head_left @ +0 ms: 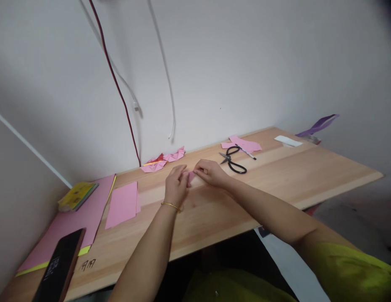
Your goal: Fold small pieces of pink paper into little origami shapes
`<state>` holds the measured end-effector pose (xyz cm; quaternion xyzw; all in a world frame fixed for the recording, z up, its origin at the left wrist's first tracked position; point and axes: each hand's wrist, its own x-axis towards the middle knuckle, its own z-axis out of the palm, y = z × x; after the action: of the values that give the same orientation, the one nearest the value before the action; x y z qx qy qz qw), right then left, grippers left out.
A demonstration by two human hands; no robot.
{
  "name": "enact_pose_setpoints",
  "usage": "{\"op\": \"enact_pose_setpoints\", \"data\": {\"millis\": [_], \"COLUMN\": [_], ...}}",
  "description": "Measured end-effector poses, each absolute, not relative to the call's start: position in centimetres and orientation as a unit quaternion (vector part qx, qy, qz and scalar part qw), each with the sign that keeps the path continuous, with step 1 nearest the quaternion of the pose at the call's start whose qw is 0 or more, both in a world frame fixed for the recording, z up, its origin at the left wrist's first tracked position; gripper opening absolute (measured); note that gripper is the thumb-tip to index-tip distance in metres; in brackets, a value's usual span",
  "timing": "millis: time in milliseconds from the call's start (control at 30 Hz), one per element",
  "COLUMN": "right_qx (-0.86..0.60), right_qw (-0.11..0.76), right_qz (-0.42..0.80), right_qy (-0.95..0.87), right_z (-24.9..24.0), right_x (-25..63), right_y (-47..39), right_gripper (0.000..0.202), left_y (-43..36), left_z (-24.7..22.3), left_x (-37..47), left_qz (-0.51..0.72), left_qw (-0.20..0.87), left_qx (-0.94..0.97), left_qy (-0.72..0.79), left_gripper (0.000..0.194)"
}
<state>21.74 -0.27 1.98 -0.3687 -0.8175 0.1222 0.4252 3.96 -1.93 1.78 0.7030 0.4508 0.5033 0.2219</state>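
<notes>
Between my hands, low over the wooden table, is a small pink paper piece (191, 176), mostly hidden by fingers. My left hand (177, 181), with a gold bracelet at the wrist, has its bent fingers closed on the paper's left side. Thumb and fingers of my right hand (211, 173) pinch its right edge. Right of my right hand lie black-handled scissors (236, 165) with their blades apart. Behind my left hand, folded pink paper pieces (174, 155) rest near the wall, with a red piece (159, 158) among them.
Pink sheets (122, 204) lie left of my hands. Farther left are large pink sheets (101, 193), a yellow book (76, 193) and a phone (61, 264). Pink scraps (245, 144), a pen (247, 153) and a white strip (288, 141) are at the back right. Cables (119, 90) hang along the wall.
</notes>
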Motion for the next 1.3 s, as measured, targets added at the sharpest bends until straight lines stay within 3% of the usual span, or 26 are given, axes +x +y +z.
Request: {"op": "enact_pose_setpoints", "data": {"millis": [133, 600, 1067, 1233, 1300], "right_qx": [-0.353, -0.355, -0.435, -0.432, -0.425], "right_qw": [0.404, 0.435, 0.430, 0.426, 0.425], "right_qz": [0.100, 0.143, 0.281, 0.323, 0.333], "right_qy": [-0.838, -0.815, -0.739, -0.726, -0.727], "right_z": [2.0, 2.4, 1.9, 2.1, 2.0], "right_x": [21.4, 23.0, 24.2, 24.3, 24.1], "right_y": [-0.5, 0.1, 1.0, 1.0, 0.9], "right_gripper": [0.016, 0.014, 0.020, 0.023, 0.023], "left_y": [-2.3, 0.0, 0.0, -0.2, -0.3], "left_z": [1.6, 1.1, 2.6, 2.2, 1.7], "left_x": [4.3, 0.8, -1.5, 0.4, 1.4], "left_qz": [0.434, 0.375, 0.450, 0.477, 0.483], "left_qw": [0.147, 0.183, 0.303, 0.482, 0.528], "left_qx": [0.780, 0.734, 0.626, 0.544, 0.518], "left_qy": [0.427, 0.536, 0.560, 0.495, 0.469], "left_gripper": [0.017, 0.011, 0.013, 0.042, 0.041]}}
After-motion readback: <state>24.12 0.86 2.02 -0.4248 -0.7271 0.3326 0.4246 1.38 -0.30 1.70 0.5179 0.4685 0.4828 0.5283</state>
